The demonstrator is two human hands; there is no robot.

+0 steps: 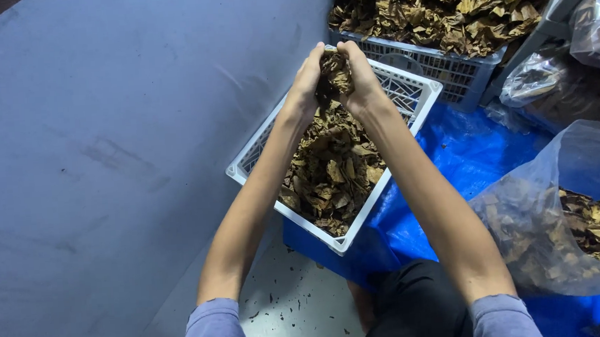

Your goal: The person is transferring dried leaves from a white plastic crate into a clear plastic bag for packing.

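- Pressing a clump of dry brown crumpled leaves (334,73) between my left hand (306,78) and right hand (359,74), palms closed together around it.
- I hold the clump above the white slatted plastic crate (417,92), half full of the same leaves.
- Beyond that crate sits a fuller grey crate (447,69); beneath it, blue tarpaulin (465,151).

light: dim, bluish | shadows: soft | glare: plastic bag (558,194) | focus: sharp

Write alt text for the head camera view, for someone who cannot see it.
Two bare hands, left hand and right hand, press a clump of dry brown leaves between them above a white plastic crate of the same leaves. A fuller grey crate stands behind, on a blue tarp.
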